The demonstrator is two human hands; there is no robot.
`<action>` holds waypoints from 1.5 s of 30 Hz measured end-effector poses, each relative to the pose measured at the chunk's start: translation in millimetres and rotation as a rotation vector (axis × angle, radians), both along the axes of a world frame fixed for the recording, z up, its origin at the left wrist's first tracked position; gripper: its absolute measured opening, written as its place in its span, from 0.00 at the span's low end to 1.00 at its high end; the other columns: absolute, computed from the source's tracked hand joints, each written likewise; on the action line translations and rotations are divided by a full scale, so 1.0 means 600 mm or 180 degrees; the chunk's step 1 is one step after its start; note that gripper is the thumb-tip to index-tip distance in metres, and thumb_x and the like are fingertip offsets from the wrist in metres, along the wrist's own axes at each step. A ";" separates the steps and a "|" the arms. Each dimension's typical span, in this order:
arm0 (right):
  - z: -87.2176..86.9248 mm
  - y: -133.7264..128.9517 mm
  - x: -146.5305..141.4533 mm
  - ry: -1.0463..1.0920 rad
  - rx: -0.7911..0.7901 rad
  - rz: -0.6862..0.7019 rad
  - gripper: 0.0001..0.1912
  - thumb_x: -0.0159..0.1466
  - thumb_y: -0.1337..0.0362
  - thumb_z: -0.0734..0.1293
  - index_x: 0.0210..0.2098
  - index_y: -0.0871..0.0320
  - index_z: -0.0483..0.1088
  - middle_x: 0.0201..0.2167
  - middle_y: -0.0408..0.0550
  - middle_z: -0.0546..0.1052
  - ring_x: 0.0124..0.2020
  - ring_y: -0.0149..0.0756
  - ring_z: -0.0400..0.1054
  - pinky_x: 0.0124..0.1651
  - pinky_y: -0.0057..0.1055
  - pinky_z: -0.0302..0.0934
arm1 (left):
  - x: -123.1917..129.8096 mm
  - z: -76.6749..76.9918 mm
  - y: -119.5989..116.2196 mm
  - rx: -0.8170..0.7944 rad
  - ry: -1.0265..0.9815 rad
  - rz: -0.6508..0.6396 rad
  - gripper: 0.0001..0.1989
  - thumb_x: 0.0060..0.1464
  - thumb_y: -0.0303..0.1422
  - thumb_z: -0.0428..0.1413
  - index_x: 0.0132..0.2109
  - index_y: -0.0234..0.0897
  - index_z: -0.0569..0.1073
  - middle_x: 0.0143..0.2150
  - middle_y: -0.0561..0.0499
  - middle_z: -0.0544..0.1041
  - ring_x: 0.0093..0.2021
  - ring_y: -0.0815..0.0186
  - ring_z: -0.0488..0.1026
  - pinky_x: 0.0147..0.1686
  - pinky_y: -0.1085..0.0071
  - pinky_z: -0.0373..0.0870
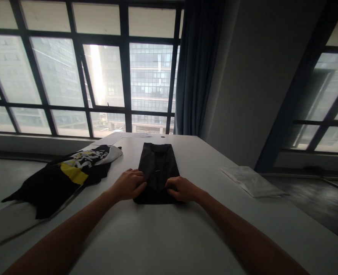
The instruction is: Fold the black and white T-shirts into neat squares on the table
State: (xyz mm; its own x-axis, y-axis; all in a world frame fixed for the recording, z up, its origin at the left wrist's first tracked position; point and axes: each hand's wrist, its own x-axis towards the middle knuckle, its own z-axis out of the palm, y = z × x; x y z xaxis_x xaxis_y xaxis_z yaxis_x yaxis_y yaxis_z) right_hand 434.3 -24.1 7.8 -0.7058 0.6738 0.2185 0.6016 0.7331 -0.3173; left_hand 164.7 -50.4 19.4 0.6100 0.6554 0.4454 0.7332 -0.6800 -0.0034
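A black T-shirt (159, 168), folded into a neat rectangle with its collar at the far end, lies flat on the white table (146, 236). My left hand (130, 185) is at the shirt's left edge, fingers curled and closed on the cloth near the lower corner. Across from it, my right hand (182, 188) has its fingers bent and closed on the right edge. A small light mark shows on the chest of the shirt. The fingertips of both hands are partly hidden.
To the left lies a rumpled black, yellow and white garment (68, 172), partly over the table's edge. A clear plastic bag (250, 181) rests near the right edge. White paper sheets (120, 136) lie at the far end, before the windows and a blue curtain (196, 72).
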 end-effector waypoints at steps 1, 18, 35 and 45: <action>0.003 -0.001 0.001 -0.0035 -0.0073 -0.0020 0.08 0.60 0.63 0.68 0.38 0.57 0.76 0.38 0.47 0.80 0.38 0.37 0.74 0.42 0.30 0.65 | 0.000 0.001 0.000 -0.0086 0.0058 -0.0058 0.16 0.64 0.38 0.49 0.33 0.38 0.77 0.37 0.49 0.79 0.39 0.62 0.74 0.44 0.63 0.66; -0.001 0.050 0.069 -0.0234 -0.0295 -0.0929 0.21 0.63 0.71 0.62 0.54 0.55 0.74 0.56 0.50 0.74 0.56 0.43 0.68 0.59 0.38 0.61 | -0.051 -0.058 0.050 -0.1715 -0.0398 -0.0079 0.22 0.63 0.37 0.47 0.62 0.44 0.68 0.67 0.48 0.66 0.66 0.58 0.63 0.64 0.58 0.59; 0.020 0.058 0.102 0.0402 -0.1059 -0.0104 0.08 0.55 0.68 0.69 0.34 0.58 0.80 0.38 0.49 0.81 0.50 0.44 0.73 0.58 0.42 0.62 | -0.067 -0.023 0.040 -0.1517 -0.0620 -0.0428 0.12 0.58 0.33 0.54 0.45 0.43 0.81 0.43 0.49 0.83 0.42 0.61 0.78 0.45 0.66 0.72; 0.007 0.073 0.089 0.1121 -0.2287 -0.1827 0.17 0.63 0.60 0.67 0.50 0.62 0.70 0.23 0.42 0.74 0.22 0.30 0.70 0.33 0.31 0.70 | -0.038 -0.052 0.069 -0.2796 -0.3020 0.0687 0.30 0.54 0.51 0.56 0.55 0.32 0.70 0.36 0.47 0.78 0.26 0.67 0.74 0.28 0.69 0.69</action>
